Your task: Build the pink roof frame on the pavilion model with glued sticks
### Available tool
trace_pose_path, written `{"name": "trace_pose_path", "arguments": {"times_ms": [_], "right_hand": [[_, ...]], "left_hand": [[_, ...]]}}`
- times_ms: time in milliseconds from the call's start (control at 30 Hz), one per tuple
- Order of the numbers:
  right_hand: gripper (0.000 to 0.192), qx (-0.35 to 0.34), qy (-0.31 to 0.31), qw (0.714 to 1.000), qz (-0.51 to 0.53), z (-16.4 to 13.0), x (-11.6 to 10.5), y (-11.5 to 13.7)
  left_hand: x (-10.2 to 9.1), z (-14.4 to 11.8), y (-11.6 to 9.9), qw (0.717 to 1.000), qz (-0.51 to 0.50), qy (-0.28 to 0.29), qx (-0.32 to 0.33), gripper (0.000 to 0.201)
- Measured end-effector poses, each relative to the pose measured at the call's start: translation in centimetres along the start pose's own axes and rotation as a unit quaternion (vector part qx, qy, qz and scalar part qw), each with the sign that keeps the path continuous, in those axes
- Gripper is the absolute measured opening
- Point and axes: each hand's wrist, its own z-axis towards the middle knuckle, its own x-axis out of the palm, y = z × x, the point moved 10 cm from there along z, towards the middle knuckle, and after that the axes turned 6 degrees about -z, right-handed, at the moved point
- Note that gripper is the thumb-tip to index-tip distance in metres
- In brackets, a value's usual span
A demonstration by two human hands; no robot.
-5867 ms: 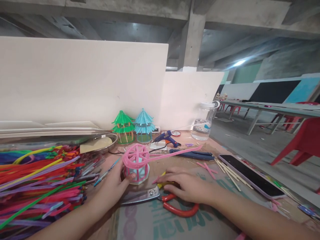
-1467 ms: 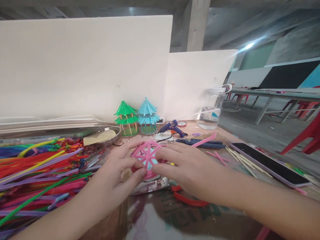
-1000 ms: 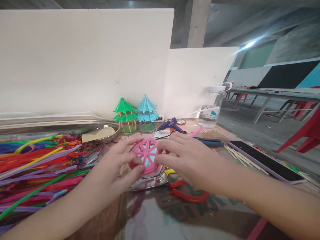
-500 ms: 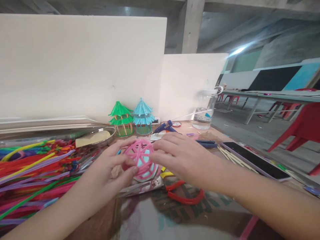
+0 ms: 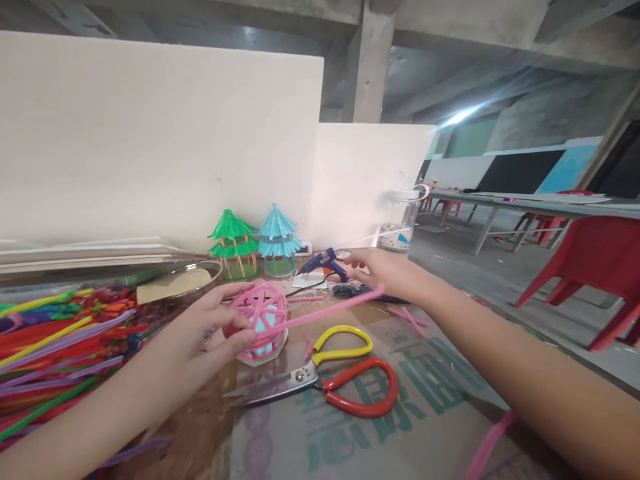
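My left hand (image 5: 215, 327) is closed on a pink pipe-cleaner dome (image 5: 260, 310), a criss-crossed ball of strips over a pale blue core. One loose pink pipe cleaner (image 5: 330, 310) sticks out from it to the right. My right hand (image 5: 380, 267) reaches to the back of the table with fingers apart, close behind the blue glue gun (image 5: 325, 262); whether they touch it I cannot tell. In front of the dome lie scissors (image 5: 305, 377) with one yellow and one red handle.
Pipe cleaners in many colours (image 5: 55, 360) are heaped at left, beside a metal bowl (image 5: 213, 272). Green (image 5: 233, 243) and light blue (image 5: 277, 240) pagoda models stand at the back. A water bottle (image 5: 397, 223) stands behind my right hand. Pink scraps (image 5: 413, 320) lie nearby.
My right hand has left the dome and moved right and back to beside the glue gun. The loose pink pipe cleaner now shows extended, and the scissors are in fuller view.
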Motion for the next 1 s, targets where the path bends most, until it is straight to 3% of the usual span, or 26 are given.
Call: {"name": "trace_pose_path", "arguments": {"times_ms": [100,267,467,633,767,1000], "right_hand": [[0.034,0.009,0.052,0.999,-0.008,0.5,2.4,-0.6],[0.041,0.038,0.068,0.997,-0.015,2.7,5.3,-2.4],[0.046,0.068,0.055,0.995,0.048,6.1,7.0,-3.6],[0.040,0.076,0.055,0.989,0.115,7.4,8.4,-2.6],[0.030,0.099,0.032,0.985,0.137,7.0,8.3,-1.7],[0.021,0.111,-0.032,0.973,0.199,5.0,5.5,-2.6]], "left_hand": [[0.1,0.0,0.2,1.000,-0.005,0.003,-0.005,0.048],[0.1,0.0,0.3,1.000,-0.025,0.010,0.011,0.045],[0.2,-0.2,0.8,1.000,0.007,0.022,0.005,0.043],[0.3,-0.4,0.6,1.000,0.003,0.016,0.010,0.040],[0.6,-0.4,0.7,1.000,-0.009,0.021,0.001,0.038],[0.8,-0.7,1.0,0.999,-0.017,0.023,-0.019,0.037]]}}
